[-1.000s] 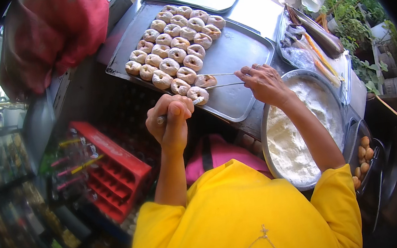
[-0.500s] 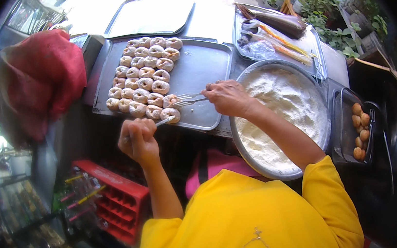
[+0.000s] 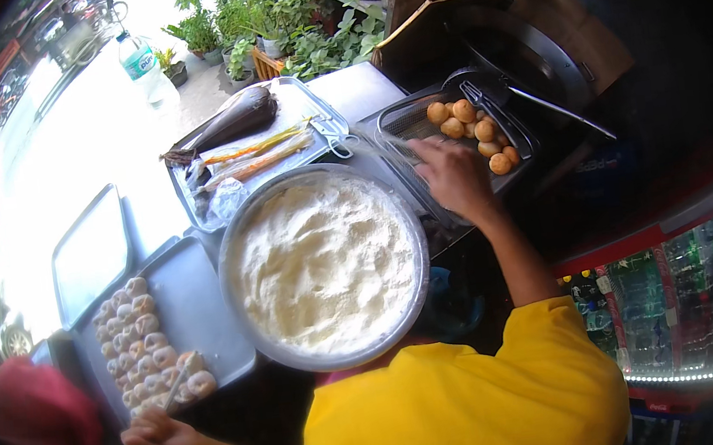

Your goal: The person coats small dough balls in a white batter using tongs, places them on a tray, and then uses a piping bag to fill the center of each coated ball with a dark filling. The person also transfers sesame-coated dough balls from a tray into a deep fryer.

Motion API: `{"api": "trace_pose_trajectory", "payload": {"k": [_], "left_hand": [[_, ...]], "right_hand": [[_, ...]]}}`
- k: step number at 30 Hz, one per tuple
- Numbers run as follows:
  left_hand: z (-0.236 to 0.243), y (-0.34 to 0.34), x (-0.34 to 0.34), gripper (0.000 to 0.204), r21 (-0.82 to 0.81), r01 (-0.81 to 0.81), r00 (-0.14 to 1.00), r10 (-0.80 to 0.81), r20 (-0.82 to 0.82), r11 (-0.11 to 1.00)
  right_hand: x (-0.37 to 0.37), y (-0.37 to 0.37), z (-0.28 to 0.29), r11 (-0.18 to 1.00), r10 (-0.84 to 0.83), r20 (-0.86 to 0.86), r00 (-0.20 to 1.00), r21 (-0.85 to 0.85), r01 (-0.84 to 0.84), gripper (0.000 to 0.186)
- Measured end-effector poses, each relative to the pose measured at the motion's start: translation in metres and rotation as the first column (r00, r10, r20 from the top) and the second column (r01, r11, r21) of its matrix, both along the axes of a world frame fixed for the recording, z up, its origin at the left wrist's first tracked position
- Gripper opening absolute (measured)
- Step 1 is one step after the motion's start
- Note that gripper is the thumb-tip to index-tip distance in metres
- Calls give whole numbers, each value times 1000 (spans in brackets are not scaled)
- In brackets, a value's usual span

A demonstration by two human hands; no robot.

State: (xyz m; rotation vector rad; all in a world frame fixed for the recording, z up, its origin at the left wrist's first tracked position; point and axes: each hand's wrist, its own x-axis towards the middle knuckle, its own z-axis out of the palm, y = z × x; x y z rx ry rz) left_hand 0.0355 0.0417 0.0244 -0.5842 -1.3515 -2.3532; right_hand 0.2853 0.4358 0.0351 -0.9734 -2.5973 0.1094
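Note:
My left hand [image 3: 159,438] is closed round a thin pale utensil [image 3: 177,383], whose kind I cannot make out. Its tip reaches the near corner of the rows of flour-dusted dough balls [image 3: 136,335] on a grey metal tray [image 3: 202,297]. Away to the right, my right hand [image 3: 455,178] grips a fork [image 3: 383,149], smeared by motion, beside a mesh-lined pan [image 3: 402,116] with browned round balls [image 3: 463,118] in it. Between my two hands stands a wide metal basin [image 3: 422,276] of white flour [image 3: 317,262].
Behind the basin, a tray [image 3: 316,95] bears a purple banana blossom [image 3: 235,118], plastic bags [image 3: 257,156] and scissors [image 3: 336,137]. Dark tongs [image 3: 499,118] lie in the pan. A red cloth-covered bulk [image 3: 41,425] stands at left, a lit bottle cooler [image 3: 648,312] at right.
The view has turned right. My right hand with the fork has gone from the dough balls across the basin to the mesh-lined pan. My left hand stays by the dough balls.

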Motion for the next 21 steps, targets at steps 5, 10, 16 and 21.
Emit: {"api": "trace_pose_trajectory", "payload": {"k": [5,10,16,21], "left_hand": [[6,24,12,34,15,151,987,-150,-60,988],[12,30,34,34,5,111,993,-110,-44,994],[20,24,47,34,21,241,967,-238,-93,970],[25,18,58,35,37,257,960,-251,-125,966]], "right_hand": [[61,82,-27,905,-424,316,849,192,381,33],[71,133,-83,853,-522,328,787,224,472,28],[69,155,-91,881,-468,289,835,229,415,21],[74,85,-30,949,-307,94,947,109,297,31]]}}
